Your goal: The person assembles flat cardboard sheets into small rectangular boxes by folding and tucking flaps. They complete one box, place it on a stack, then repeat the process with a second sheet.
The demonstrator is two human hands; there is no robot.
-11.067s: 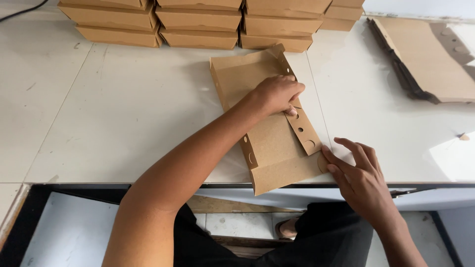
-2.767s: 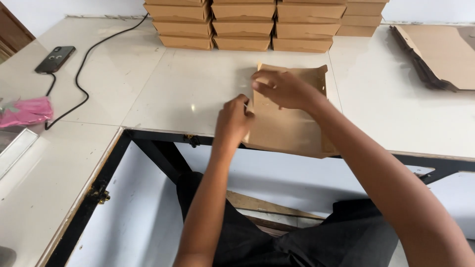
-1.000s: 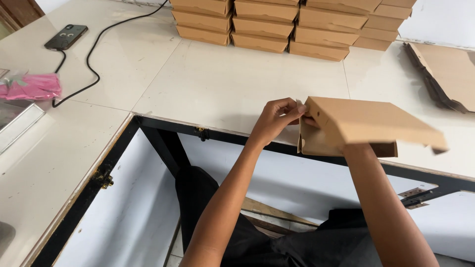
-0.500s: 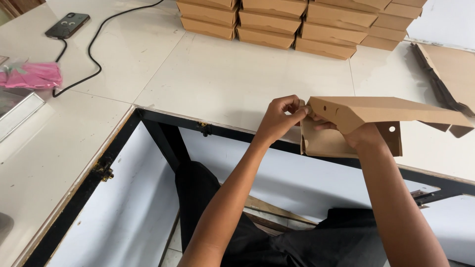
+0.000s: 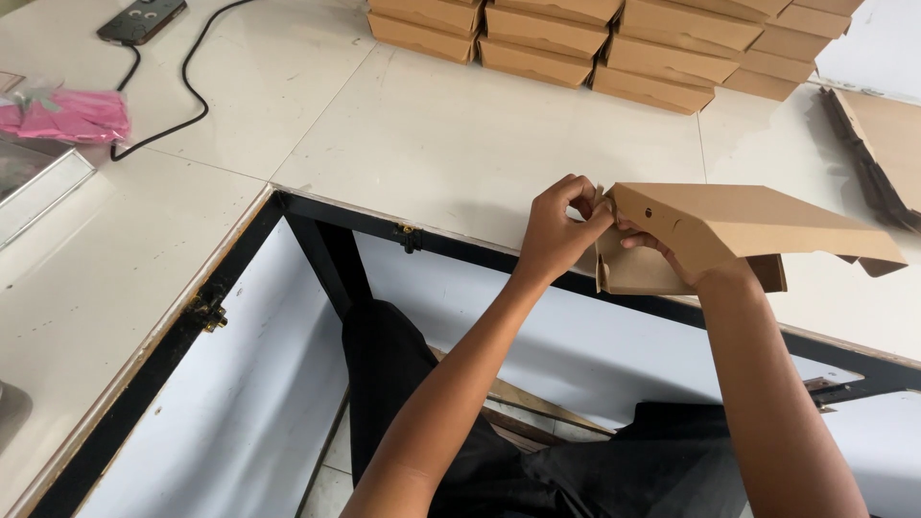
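Pinching at the left corner of a half-folded brown cardboard box (image 5: 739,225), the left hand (image 5: 561,230) has its fingers curled shut on the corner flap, thumb and forefinger meeting right at the cardboard's edge. The right hand (image 5: 672,259) is tucked under the box's slanted top panel, fingers closed on the inner wall, though most of that hand is hidden by the cardboard. The box is held up off the surface, just over the near edge of the cream-white tabletop (image 5: 460,144), tilted so its lid slopes away to the right. Behind it, along the far side of the table, sits a row of stacked flat brown cardboard boxes (image 5: 595,38). Off to the right lies a pile of unfolded cardboard blanks (image 5: 887,144). Far left, a pink plastic packet (image 5: 72,113), and a black cable (image 5: 177,86) running to a dark phone (image 5: 142,17).
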